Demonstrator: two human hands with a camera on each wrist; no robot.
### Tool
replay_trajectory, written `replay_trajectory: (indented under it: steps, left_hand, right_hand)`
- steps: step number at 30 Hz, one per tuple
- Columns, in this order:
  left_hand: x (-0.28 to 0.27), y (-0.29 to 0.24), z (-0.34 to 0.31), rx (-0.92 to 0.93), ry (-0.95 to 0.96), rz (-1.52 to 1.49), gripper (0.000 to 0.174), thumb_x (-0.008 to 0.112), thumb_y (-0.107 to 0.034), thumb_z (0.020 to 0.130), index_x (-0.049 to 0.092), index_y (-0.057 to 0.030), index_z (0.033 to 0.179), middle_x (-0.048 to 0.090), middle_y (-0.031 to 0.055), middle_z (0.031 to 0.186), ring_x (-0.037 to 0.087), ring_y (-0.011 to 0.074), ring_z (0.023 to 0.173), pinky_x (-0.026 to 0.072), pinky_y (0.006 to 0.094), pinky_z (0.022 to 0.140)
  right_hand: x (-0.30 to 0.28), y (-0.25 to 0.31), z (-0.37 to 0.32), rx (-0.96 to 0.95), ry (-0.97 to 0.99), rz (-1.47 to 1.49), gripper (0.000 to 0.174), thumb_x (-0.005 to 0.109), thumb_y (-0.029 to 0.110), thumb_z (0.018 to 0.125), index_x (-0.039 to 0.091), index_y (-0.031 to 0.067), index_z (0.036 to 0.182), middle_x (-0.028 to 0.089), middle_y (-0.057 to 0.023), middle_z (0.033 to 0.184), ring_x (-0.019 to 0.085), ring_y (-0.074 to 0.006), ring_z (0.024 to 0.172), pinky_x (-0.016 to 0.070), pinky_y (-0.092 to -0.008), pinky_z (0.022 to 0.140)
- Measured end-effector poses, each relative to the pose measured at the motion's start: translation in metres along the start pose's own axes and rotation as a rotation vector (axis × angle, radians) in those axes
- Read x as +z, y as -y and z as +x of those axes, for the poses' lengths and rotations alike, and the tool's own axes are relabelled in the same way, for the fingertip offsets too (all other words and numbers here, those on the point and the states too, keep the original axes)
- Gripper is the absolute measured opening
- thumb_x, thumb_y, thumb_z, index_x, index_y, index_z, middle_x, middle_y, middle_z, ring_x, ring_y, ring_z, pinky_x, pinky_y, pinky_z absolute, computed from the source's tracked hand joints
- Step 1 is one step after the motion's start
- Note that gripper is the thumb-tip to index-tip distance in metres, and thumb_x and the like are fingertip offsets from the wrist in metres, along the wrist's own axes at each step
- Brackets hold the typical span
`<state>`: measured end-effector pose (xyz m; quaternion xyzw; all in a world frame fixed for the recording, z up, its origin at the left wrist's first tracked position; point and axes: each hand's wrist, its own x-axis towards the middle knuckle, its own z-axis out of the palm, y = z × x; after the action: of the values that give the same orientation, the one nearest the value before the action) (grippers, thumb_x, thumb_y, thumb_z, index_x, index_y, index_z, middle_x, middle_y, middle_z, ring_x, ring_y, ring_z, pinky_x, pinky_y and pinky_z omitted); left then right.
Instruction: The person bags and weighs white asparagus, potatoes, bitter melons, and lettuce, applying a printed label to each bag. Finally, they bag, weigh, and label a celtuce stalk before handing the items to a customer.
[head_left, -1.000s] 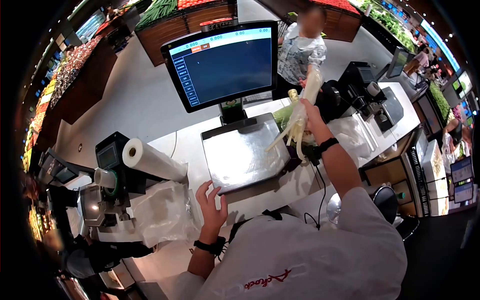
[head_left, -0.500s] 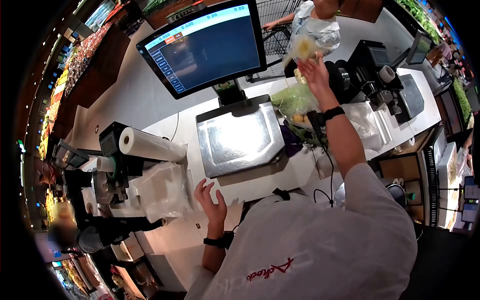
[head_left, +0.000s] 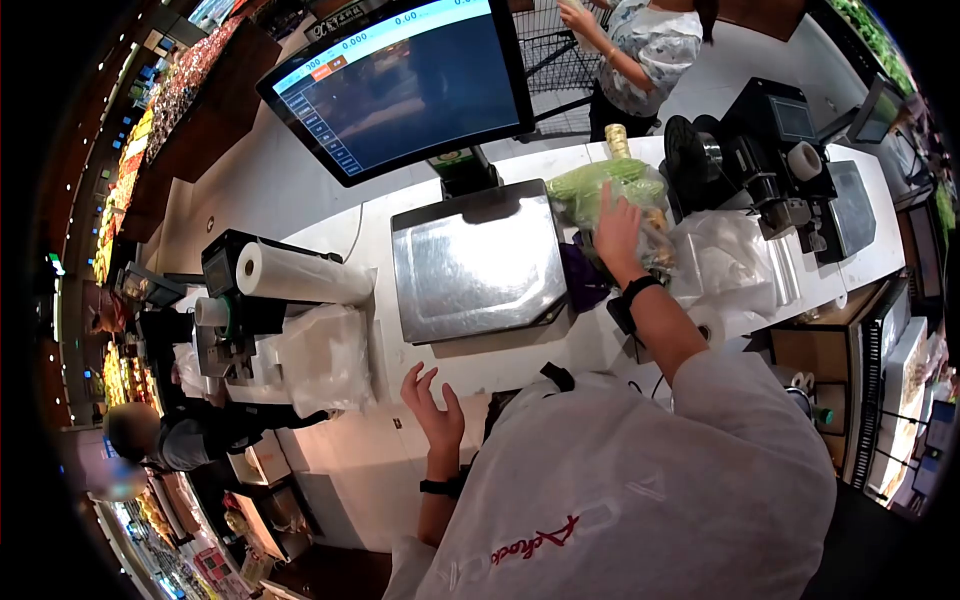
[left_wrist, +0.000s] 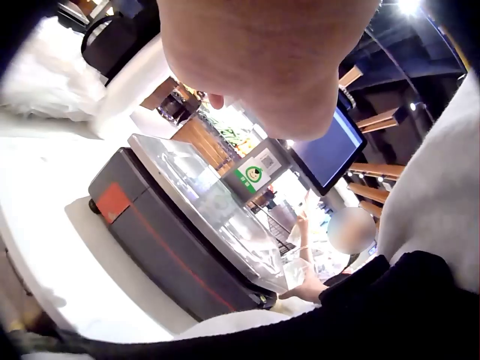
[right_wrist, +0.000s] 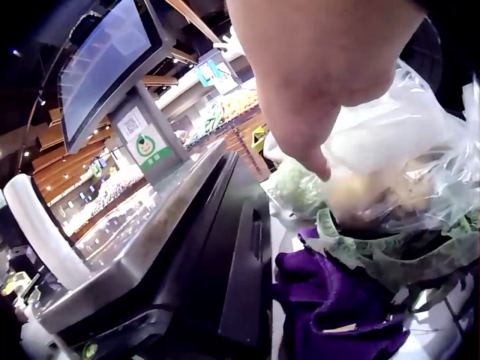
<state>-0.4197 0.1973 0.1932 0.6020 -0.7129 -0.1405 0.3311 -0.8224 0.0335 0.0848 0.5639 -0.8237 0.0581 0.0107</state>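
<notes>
In the head view my right hand (head_left: 618, 238) reaches over a pile of vegetables in clear plastic bags, its index finger pointing forward. Beneath it lie a bagged green vegetable (head_left: 605, 180) and a clear bag with yellowish round items (right_wrist: 375, 191). Leafy greens (right_wrist: 375, 247) and a dark purple cloth-like item (right_wrist: 326, 300) sit below the bags. My left hand (head_left: 436, 418) hovers near the counter's front edge, fingers loosely bent and nothing in them. Between the hands stands a scale with a bare metal plate (head_left: 480, 262).
A large monitor (head_left: 400, 85) rises behind the scale. To the left are a plastic bag roll (head_left: 300, 274) and a stack of clear bags (head_left: 325, 355). A black label machine (head_left: 765, 150) stands at the right. Across the counter (head_left: 490, 365), a person (head_left: 645, 60) stands beside a wire cart (head_left: 555, 60).
My right hand let go of the pale, long bagged vegetable and drew back over the pile. The person opposite moved back. My left hand stays empty near the front edge.
</notes>
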Motion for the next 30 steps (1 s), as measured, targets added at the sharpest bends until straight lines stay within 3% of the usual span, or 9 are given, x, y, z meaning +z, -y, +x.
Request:
replay_trajectory:
  steps: [3, 6, 7, 14, 15, 18, 22, 26, 30]
  left_hand:
    - [-0.003, 0.006, -0.002, -0.012, -0.001, 0.016, 0.033, 0.06, 0.001, 0.087, 0.057, -0.0021, 0.12, 0.048, 0.018, 0.135, 0.043, 0.0372, 0.126, 0.0359, 0.0473, 0.104]
    - [-0.004, 0.015, 0.0, 0.0, 0.009, 0.011, 0.033, 0.06, 0.001, 0.087, 0.057, -0.0021, 0.12, 0.048, 0.0179, 0.135, 0.043, 0.037, 0.126, 0.0359, 0.0471, 0.104]
    - [-0.004, 0.018, 0.002, 0.007, 0.013, 0.003, 0.033, 0.059, 0.001, 0.088, 0.057, -0.0021, 0.12, 0.048, 0.0179, 0.135, 0.043, 0.0369, 0.126, 0.0359, 0.0471, 0.104]
    - [-0.009, 0.048, 0.028, 0.097, 0.065, -0.117, 0.033, 0.058, 0.002, 0.088, 0.056, -0.0019, 0.12, 0.05, 0.0168, 0.134, 0.043, 0.0366, 0.126, 0.0355, 0.0464, 0.106]
    - [-0.01, 0.055, 0.032, 0.121, 0.063, -0.131, 0.033, 0.059, 0.002, 0.087, 0.057, -0.0019, 0.12, 0.05, 0.0166, 0.133, 0.044, 0.0371, 0.125, 0.0361, 0.047, 0.105]
    - [-0.02, 0.075, 0.042, 0.166, 0.059, -0.182, 0.032, 0.059, 0.002, 0.086, 0.057, -0.0017, 0.118, 0.052, 0.0165, 0.131, 0.045, 0.0375, 0.123, 0.0372, 0.0473, 0.104]
    - [-0.043, 0.103, 0.048, 0.18, 0.061, -0.208, 0.031, 0.059, 0.002, 0.086, 0.058, -0.0016, 0.117, 0.054, 0.0167, 0.128, 0.047, 0.037, 0.122, 0.0386, 0.0462, 0.103]
    - [-0.064, 0.133, 0.045, 0.175, 0.044, -0.205, 0.032, 0.059, 0.003, 0.086, 0.058, -0.0016, 0.117, 0.056, 0.0166, 0.125, 0.049, 0.0367, 0.119, 0.0395, 0.0455, 0.102]
    - [-0.08, 0.159, 0.039, 0.158, 0.035, -0.231, 0.033, 0.059, 0.003, 0.086, 0.058, -0.0017, 0.118, 0.057, 0.0167, 0.124, 0.051, 0.0365, 0.117, 0.0399, 0.0449, 0.103]
  right_hand:
    - [-0.003, -0.01, 0.016, 0.222, 0.025, 0.21, 0.055, 0.058, 0.011, 0.087, 0.049, 0.0084, 0.141, 0.068, -0.0188, 0.101, 0.064, -0.0365, 0.104, 0.0447, -0.0504, 0.095]
    - [-0.004, -0.028, 0.018, 0.278, -0.148, 0.229, 0.021, 0.057, 0.017, 0.09, 0.067, 0.0063, 0.105, 0.069, -0.0153, 0.081, 0.068, -0.0375, 0.079, 0.0513, -0.0497, 0.073]
    - [-0.01, -0.031, 0.017, 0.273, -0.328, 0.292, 0.022, 0.055, 0.021, 0.093, 0.064, 0.0044, 0.083, 0.069, -0.0179, 0.084, 0.067, -0.0414, 0.076, 0.0504, -0.0518, 0.063]
    - [-0.127, -0.035, 0.004, 0.27, -0.664, 0.643, 0.02, 0.052, 0.018, 0.096, 0.065, 0.0036, 0.095, 0.068, -0.0205, 0.088, 0.064, -0.043, 0.083, 0.0505, -0.0486, 0.072]
    - [-0.14, -0.033, 0.0, 0.222, -0.717, 0.719, 0.021, 0.055, 0.02, 0.097, 0.066, 0.0022, 0.098, 0.068, -0.0164, 0.082, 0.066, -0.034, 0.075, 0.0506, -0.0409, 0.071]
    - [-0.184, -0.016, -0.007, 0.185, -0.592, 0.942, 0.026, 0.058, 0.025, 0.098, 0.065, -0.0003, 0.097, 0.065, -0.0069, 0.077, 0.061, -0.019, 0.069, 0.0483, -0.0324, 0.069]
    - [-0.236, 0.028, -0.015, 0.123, -0.433, 1.39, 0.023, 0.056, 0.02, 0.1, 0.064, 0.0002, 0.093, 0.053, 0.0023, 0.069, 0.048, -0.0072, 0.065, 0.0408, -0.0233, 0.063]
    - [-0.25, 0.077, -0.014, 0.037, -0.369, 1.686, 0.015, 0.055, 0.015, 0.1, 0.062, 0.0016, 0.096, 0.055, -0.0001, 0.071, 0.052, -0.0094, 0.067, 0.0466, -0.0254, 0.066]
    - [-0.24, 0.139, -0.032, -0.012, -0.22, 1.691, 0.01, 0.052, 0.011, 0.1, 0.056, 0.0017, 0.102, 0.06, -0.0037, 0.075, 0.063, -0.0151, 0.07, 0.0517, -0.028, 0.07]
